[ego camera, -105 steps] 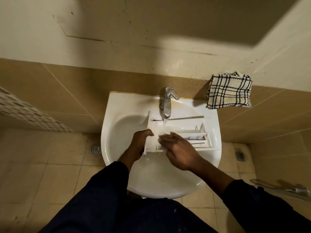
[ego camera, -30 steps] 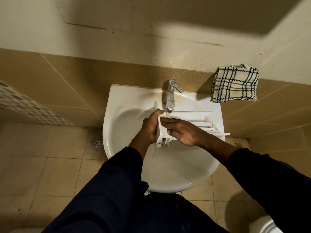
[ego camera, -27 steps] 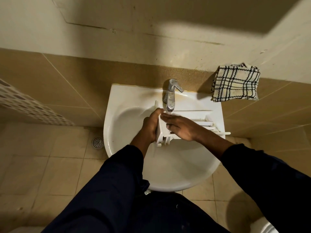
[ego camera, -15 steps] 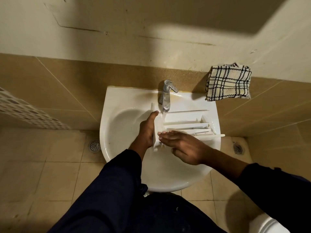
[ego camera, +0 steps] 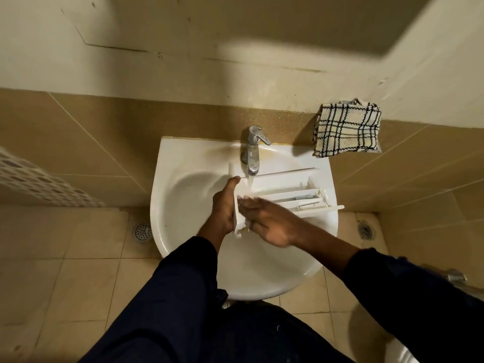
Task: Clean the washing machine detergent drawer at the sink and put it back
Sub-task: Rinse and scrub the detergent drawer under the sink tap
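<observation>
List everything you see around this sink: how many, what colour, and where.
sink: one, white, against the tiled wall
tap: one, chrome, back of sink, water running
drawer: one, white, across the sink under the tap
cloth: one, black-and-cream check, ledge right of tap
floor drains: two, metal, either side of the sink
hands: left hand grips the drawer's end; right hand lies flat on the drawer

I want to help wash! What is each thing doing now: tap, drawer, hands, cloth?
tap: running.
detergent drawer: over the sink, under the stream.
left hand: grips the drawer's end.
right hand: flat, fingers straight on the drawer.
checked cloth: folded, no hand on it.
</observation>
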A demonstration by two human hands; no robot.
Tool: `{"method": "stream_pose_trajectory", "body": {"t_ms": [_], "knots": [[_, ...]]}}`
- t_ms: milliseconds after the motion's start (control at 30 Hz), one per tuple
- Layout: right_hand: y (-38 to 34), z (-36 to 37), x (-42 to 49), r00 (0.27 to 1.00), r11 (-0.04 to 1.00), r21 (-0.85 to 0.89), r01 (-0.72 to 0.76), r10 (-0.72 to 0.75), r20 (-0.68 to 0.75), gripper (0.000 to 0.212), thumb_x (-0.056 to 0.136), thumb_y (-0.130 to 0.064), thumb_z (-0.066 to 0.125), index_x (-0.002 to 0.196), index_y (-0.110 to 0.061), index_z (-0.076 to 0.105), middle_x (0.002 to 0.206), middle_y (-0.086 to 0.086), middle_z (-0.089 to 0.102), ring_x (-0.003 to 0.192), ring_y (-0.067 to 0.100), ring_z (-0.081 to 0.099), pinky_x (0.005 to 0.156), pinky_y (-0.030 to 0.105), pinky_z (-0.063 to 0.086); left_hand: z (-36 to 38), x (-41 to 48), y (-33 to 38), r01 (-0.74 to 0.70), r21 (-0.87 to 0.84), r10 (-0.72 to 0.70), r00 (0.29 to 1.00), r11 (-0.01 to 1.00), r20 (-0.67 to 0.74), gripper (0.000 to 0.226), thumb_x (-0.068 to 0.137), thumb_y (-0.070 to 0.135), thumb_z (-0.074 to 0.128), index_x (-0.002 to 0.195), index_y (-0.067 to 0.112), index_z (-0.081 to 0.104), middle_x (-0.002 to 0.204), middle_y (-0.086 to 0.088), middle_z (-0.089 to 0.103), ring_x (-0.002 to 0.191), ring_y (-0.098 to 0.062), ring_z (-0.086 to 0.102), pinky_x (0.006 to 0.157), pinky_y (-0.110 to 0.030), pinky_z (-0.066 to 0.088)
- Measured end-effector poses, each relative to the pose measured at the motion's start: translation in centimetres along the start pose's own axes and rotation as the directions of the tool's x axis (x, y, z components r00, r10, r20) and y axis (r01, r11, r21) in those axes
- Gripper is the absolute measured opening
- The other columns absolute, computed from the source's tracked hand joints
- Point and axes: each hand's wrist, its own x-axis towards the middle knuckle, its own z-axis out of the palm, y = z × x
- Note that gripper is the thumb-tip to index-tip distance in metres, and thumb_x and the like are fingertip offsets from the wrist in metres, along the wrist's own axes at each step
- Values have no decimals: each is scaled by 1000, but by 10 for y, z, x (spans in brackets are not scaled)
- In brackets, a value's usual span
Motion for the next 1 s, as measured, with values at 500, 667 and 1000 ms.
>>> {"method": "stream_pose_trajectory", "body": {"t_ms": [500,667,1000], "knots": [[23,2,30,886,905,-63,-420,394,-245,57,100,-34,28,150,-7,26,157,14,25,146,27,18,120,39,11,-36,-15,-19,-270,95,273,962,958,-26,21,86,23,67,71,14,55,62,5,56,59,-14,53,58,-24,46],[37,-7,23,721,747,-26,-664,630,-288,60,100,-32,26,151,-1,16,159,17,16,147,28,12,121,39,6,-49,-19,-19,-326,39,327,944,945,-34,35,70,35,70,93,9,64,93,-13,69,85,-30,65,82,-46,54],[40,-3,13,802,814,-91,-574,537,-261,60,97,-32,24,151,-6,21,158,13,22,146,27,18,120,41,9,-41,-22,-18,-341,88,344,938,936,-28,52,64,40,71,105,9,66,104,-15,71,95,-36,67,88,-49,54]]}}
